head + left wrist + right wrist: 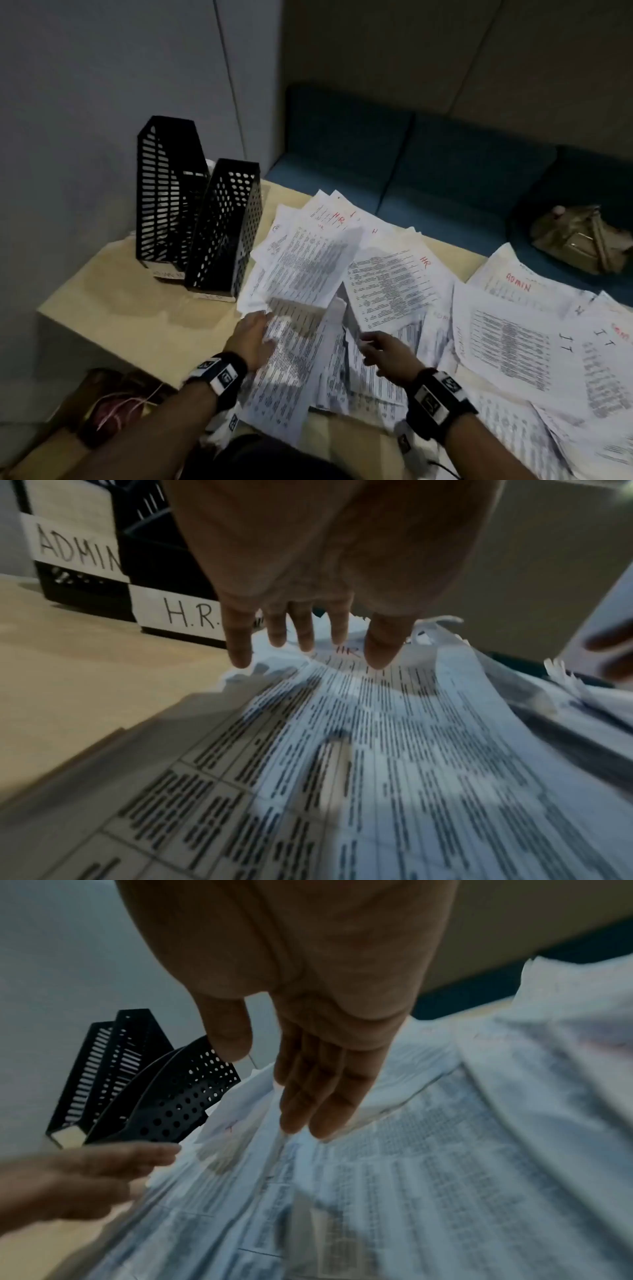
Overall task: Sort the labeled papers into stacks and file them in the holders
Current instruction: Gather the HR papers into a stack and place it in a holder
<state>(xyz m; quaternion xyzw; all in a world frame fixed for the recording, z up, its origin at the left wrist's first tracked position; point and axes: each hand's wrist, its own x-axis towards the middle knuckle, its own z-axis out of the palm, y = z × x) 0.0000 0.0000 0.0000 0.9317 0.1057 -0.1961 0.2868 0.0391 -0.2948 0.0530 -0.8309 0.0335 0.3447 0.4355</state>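
Observation:
Printed papers (394, 291) with red HR, ADMIN and IT marks lie scattered over a pale table (130, 308). Two black mesh file holders (191, 212) stand at the table's back left; the left wrist view shows their labels ADMIN (78, 547) and H.R. (192, 615). My left hand (253, 337) hovers with straight spread fingers (277, 631) just above the left edge of the paper pile (377, 737). My right hand (380, 349) reaches over the middle of the pile, fingers (318, 1102) extended and holding nothing.
A blue cushioned bench (428, 164) runs behind the table, with a tan bag (582, 240) on it at the right. A brown object with pink cord (116, 407) sits below the table's front left corner. Walls close in behind the holders.

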